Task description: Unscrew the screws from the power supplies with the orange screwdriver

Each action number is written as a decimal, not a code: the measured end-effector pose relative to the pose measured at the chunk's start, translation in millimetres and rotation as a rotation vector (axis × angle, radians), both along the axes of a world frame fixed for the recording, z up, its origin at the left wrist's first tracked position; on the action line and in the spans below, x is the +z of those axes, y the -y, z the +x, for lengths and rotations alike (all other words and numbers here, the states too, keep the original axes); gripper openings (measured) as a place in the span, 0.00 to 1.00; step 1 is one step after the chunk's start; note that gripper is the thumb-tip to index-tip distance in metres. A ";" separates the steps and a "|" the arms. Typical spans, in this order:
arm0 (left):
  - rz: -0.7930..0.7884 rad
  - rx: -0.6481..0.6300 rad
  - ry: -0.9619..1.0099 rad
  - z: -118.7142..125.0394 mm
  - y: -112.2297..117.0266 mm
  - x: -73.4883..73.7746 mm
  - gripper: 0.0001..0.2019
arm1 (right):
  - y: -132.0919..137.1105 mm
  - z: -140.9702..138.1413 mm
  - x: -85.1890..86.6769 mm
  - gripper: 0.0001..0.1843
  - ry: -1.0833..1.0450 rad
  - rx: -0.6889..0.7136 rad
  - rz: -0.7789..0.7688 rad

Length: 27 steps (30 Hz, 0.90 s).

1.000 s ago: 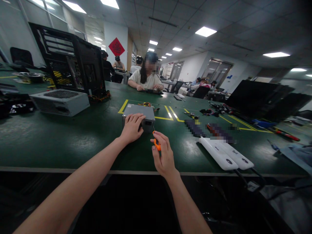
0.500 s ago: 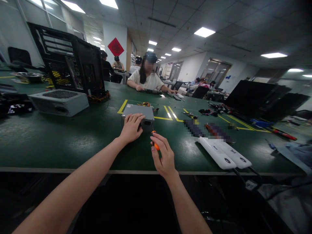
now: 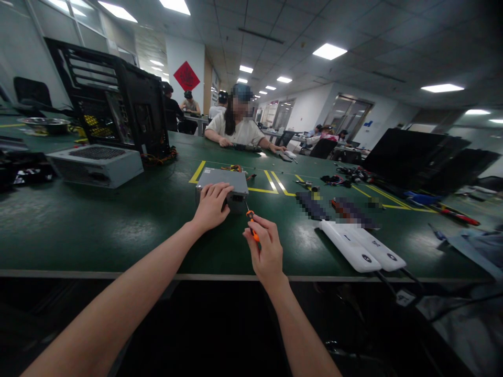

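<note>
A grey computer power supply [image 3: 231, 179] sits on the green table in front of me. My left hand [image 3: 213, 204] grips it, fingers over the top and thumb down its near side. Between the fingertips of my right hand [image 3: 266, 246] is a screwdriver [image 3: 252, 224] with an orange and black handle. Its thin shaft points up and away, with the tip at the lower right corner of the power supply's near face, close to the socket. Whether the tip sits in a screw is too small to tell.
To the left stand a second power supply [image 3: 98, 166] and a black computer case [image 3: 118, 99]. White handheld devices [image 3: 351, 246], cables [image 3: 341, 177] and dark monitors [image 3: 408, 157] lie to the right. A person [image 3: 239, 123] works across the table [image 3: 149, 209].
My right hand and the screwdriver handle have shifted slightly right, and the fingers have changed their hold, showing more of the handle. The left hand and power supply have stayed put.
</note>
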State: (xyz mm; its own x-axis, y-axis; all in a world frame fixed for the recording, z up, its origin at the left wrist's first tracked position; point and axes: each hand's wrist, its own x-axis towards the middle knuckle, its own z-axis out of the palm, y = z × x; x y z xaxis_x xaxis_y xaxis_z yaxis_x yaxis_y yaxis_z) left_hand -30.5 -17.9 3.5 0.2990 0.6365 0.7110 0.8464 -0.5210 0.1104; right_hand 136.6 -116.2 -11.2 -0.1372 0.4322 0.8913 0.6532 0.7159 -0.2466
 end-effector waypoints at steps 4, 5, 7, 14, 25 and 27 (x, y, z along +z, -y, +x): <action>-0.013 -0.002 0.009 0.3 0.4 0.5 0.24 | -1.9 -1.4 -1.8 0.12 0.063 -0.075 -0.032; -0.018 -0.002 0.010 0.4 0.4 0.6 0.25 | -2.2 -1.4 -1.9 0.12 0.071 -0.093 -0.029; -0.024 0.003 0.008 0.5 0.6 0.9 0.25 | -2.4 -0.8 -1.3 0.11 0.059 -0.130 -0.019; -0.019 0.007 0.000 0.3 1.0 1.4 0.24 | -0.2 -1.8 2.6 0.13 0.005 -0.108 -0.050; -0.024 -0.001 0.010 0.1 0.9 1.0 0.24 | 1.2 1.3 2.9 0.10 0.067 -0.089 -0.030; -0.022 -0.002 0.011 0.3 1.4 1.7 0.24 | 2.7 1.0 3.8 0.08 0.030 -0.082 -0.051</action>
State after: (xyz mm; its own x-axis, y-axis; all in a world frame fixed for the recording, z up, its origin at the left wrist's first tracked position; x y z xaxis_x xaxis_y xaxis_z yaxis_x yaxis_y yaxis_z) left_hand -30.3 -19.3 5.2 0.2923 0.6514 0.7002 0.8441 -0.5198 0.1312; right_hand 137.6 -118.9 -7.4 -0.1262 0.4877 0.8638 0.7169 0.6467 -0.2604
